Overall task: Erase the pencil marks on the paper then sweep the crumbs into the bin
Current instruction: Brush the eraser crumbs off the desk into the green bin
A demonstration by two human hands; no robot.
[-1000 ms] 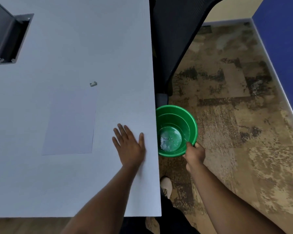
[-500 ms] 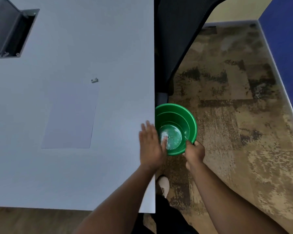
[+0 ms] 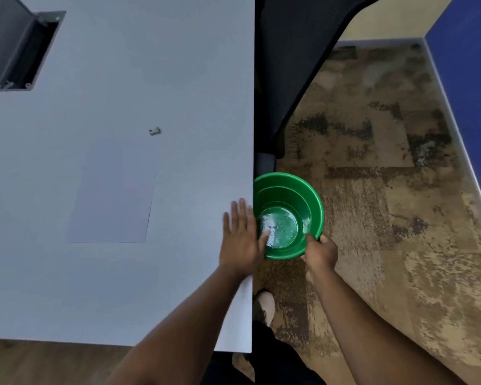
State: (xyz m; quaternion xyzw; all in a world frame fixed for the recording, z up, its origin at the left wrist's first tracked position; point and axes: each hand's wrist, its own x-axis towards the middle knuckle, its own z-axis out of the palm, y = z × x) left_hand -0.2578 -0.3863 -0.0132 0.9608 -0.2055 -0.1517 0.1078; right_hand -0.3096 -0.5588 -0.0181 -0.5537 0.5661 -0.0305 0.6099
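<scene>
Paper (image 3: 114,193) lies flat on the white counter (image 3: 117,79), a pale sheet well to the left of the action, with a small eraser (image 3: 155,131) sitting just off its far right corner. No pencil marks can be made out on it from here.

Over at the counter's right edge, the left hand (image 3: 240,240) is laid flat, fingers (image 3: 238,212) straight and together, pointing away from the person, holding nothing. Its thumb reaches out past the edge and hangs over the mouth of the green bin (image 3: 314,201). Near that hand the crumbs are too small to pick out on the counter.

The bin is held right up against the counter's edge, its rim just below the tabletop line. The right hand (image 3: 320,252) grips the near rim, fingers curled round it, thumb hooked inside. Pale specks and a shiny patch show on the bin's bottom.

Beyond the bin stands a dark office chair (image 3: 295,51), on mottled brown carpet (image 3: 386,204). At the counter's far left, a grey cable hatch (image 3: 17,51) stands open.
</scene>
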